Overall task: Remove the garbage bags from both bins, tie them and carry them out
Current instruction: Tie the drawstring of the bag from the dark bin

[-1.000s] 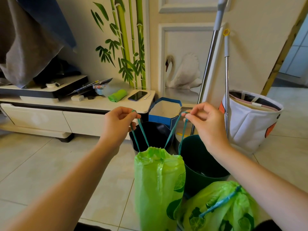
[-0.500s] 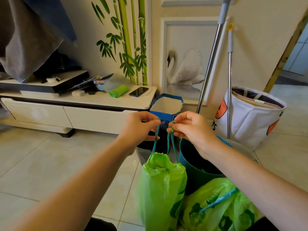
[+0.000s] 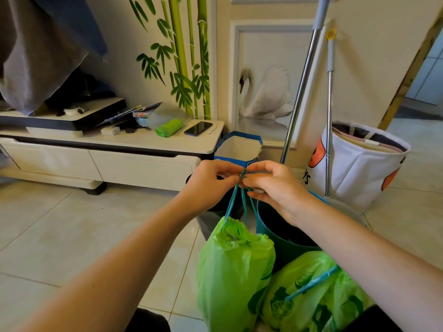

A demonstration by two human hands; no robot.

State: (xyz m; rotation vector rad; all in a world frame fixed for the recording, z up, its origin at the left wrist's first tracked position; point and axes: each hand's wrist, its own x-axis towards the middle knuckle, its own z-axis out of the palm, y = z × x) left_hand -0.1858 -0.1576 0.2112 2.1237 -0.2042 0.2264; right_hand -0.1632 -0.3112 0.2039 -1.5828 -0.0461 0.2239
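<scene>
A green garbage bag (image 3: 233, 267) hangs in front of me from its teal drawstrings (image 3: 236, 200), its mouth cinched. My left hand (image 3: 211, 183) and my right hand (image 3: 271, 185) meet just above it, each pinching the drawstrings where the cords cross. A second green garbage bag (image 3: 311, 293) lies at the lower right with its teal drawstring pulled tight. Behind the hands stand a teal bin (image 3: 282, 233) and a dark bin (image 3: 215, 207), the latter mostly hidden by my left hand and the hanging bag.
A low white cabinet (image 3: 119, 159) with a phone (image 3: 198, 128) and a roll of green bags (image 3: 169, 127) runs along the left wall. Two mop poles (image 3: 302, 92) lean on the wall beside a white fabric basket (image 3: 359, 164). A blue paper bag (image 3: 237, 149) stands behind the bins.
My hands, apart with the drawstrings stretched between them one second ago, have come together above the bag and now touch at the crossed cords. The bag hangs slightly lower.
</scene>
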